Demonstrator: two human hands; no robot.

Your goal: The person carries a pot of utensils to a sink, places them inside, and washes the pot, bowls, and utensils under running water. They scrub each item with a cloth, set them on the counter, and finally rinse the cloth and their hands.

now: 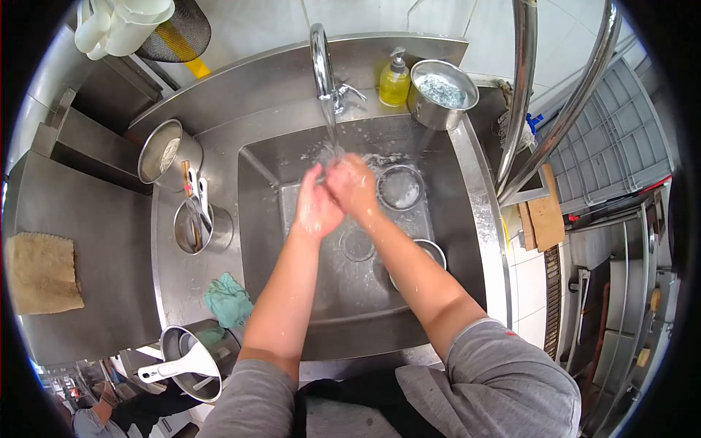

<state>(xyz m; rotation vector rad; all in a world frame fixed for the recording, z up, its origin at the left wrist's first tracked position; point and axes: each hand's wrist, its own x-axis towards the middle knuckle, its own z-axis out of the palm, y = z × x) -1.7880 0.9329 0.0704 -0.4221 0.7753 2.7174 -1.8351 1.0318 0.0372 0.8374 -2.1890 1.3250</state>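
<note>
Where the steel sink (263, 190) fills the middle of the view, we have both arms reaching down into its basin, with a dark counter (95, 233) to its left carrying a brown cloth (40, 271). At the back rim stands the curved faucet (319, 58), and its stream of water (332, 135) falls straight onto our hands, which meet just below it, above the basin floor. Our left hand (318, 208) is open, palm and fingers flat against the other hand and gripping nothing. Our right hand (353, 186) lies bent over the left fingers, touching them; we cannot tell whether it is closed or only curved. A round steel bowl (400, 187) sits in the basin just right of our hands. Behind the sink on the right stands a steel pot (442, 91), and beside it a yellow soap bottle (394, 80). On the left rim a canister (197, 228) holds utensils, and a teal rag (228, 299) lies near our left forearm.
</note>
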